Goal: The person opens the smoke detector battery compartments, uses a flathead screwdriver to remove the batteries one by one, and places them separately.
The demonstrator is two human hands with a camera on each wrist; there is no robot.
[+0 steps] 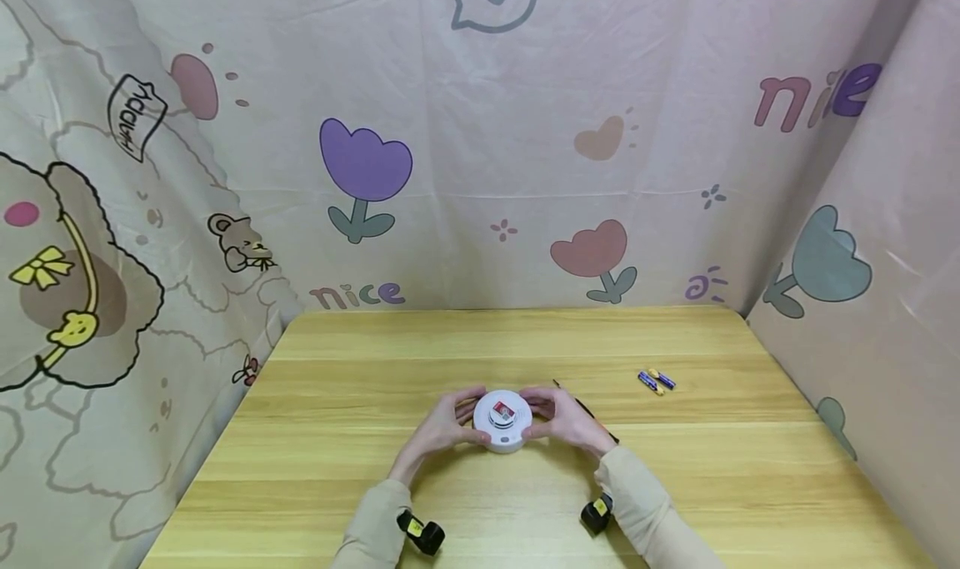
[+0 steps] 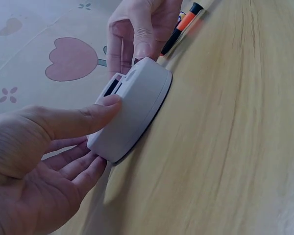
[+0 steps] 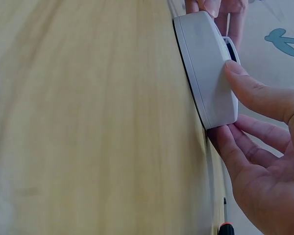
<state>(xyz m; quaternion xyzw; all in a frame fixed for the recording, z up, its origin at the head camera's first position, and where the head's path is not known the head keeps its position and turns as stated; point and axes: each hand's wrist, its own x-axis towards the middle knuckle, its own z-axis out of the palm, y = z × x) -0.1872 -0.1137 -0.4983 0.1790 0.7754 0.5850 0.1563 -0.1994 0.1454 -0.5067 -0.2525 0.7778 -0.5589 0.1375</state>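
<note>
A round white smoke detector (image 1: 504, 426) with a red label on its raised centre is held between both hands at the middle of the table. My left hand (image 1: 447, 424) grips its left side, the thumb on the upper face and the fingers around the lower edge, as the left wrist view shows. On the opposite side my right hand (image 1: 564, 421) holds it the same way, with the thumb (image 3: 259, 93) on top and fingers at the rim. In the right wrist view the dark-edged base of the smoke detector (image 3: 206, 73) stands close over the wood.
Just beyond the right hand lies a screwdriver (image 2: 183, 28) with an orange and black handle. Two blue batteries (image 1: 657, 381) lie farther right on the wooden table (image 1: 360, 377). A printed cloth (image 1: 465, 136) hangs behind and at both sides.
</note>
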